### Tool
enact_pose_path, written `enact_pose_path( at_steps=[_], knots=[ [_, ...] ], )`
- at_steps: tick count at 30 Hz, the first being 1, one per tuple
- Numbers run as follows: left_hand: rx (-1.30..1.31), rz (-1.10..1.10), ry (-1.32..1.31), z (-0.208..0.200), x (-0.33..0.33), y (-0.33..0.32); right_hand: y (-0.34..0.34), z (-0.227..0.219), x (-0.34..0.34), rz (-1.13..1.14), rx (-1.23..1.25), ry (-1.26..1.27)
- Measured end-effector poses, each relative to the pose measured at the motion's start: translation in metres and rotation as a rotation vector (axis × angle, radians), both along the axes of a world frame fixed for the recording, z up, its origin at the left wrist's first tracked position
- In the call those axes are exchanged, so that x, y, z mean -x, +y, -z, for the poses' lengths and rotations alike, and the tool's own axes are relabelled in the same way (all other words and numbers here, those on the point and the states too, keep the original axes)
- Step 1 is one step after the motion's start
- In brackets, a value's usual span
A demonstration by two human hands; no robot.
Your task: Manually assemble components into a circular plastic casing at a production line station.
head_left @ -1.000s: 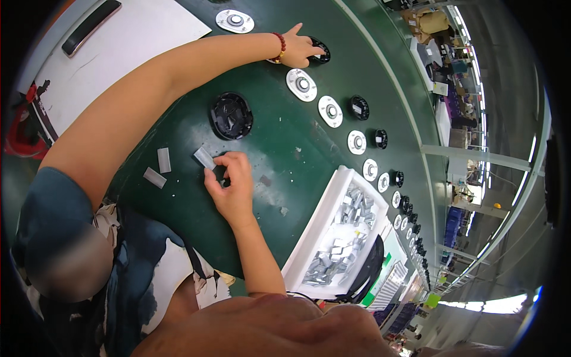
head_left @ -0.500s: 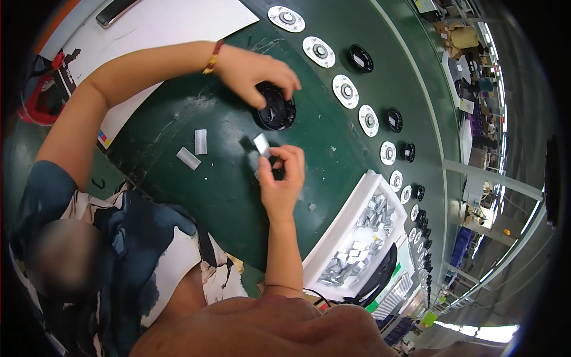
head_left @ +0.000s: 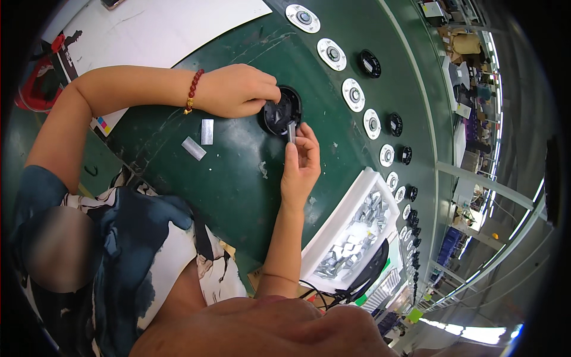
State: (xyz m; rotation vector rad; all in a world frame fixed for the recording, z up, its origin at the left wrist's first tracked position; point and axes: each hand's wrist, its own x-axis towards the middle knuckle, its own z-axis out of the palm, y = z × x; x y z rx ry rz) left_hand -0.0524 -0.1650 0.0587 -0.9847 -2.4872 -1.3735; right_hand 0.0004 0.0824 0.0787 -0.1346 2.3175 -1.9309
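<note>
A round black plastic housing (head_left: 284, 112) with a hollow inside lies on the green table (head_left: 232, 190). Curled at its left rim, my left hand (head_left: 241, 89) has its fingers closed on the housing; the fingertips are partly hidden. My right hand (head_left: 301, 169) pinches a small silver metal block (head_left: 291, 132) between thumb and fingers. That block stands on end at the housing's near edge; whether it touches the housing I cannot tell. To the left on the table lie two more such pieces, one upright metal block (head_left: 207, 131) and one slanted metal block (head_left: 194, 149).
A white bin (head_left: 315, 250) holding many metal blocks stands at the right. Beyond run a row of white oval discs (head_left: 331, 54) and a row of black housings (head_left: 369, 63). A white sheet (head_left: 160, 30) covers the far left; a black cable (head_left: 372, 273) lies by the bin.
My left hand has turned, coming from above the housing to its left rim. My right hand has brought the metal block forward and right, up against the housing's near side.
</note>
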Motion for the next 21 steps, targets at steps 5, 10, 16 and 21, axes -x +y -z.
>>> enact_pose_path(
  at_steps=[5,10,16,21],
  knots=[
    [0.008,0.021,-0.029,0.010,0.009,-0.001,-0.004,0.001,-0.006,-0.013,0.001,-0.043],
    [-0.015,0.067,-0.017,0.018,0.026,0.000,-0.008,-0.003,-0.012,-0.034,0.022,-0.133],
    [-0.107,-0.031,0.018,0.000,0.016,0.008,-0.007,-0.004,-0.014,-0.112,0.034,-0.055],
    [0.028,0.131,0.162,0.006,-0.006,0.004,0.003,-0.005,0.003,0.019,-0.063,0.006]
  ],
)
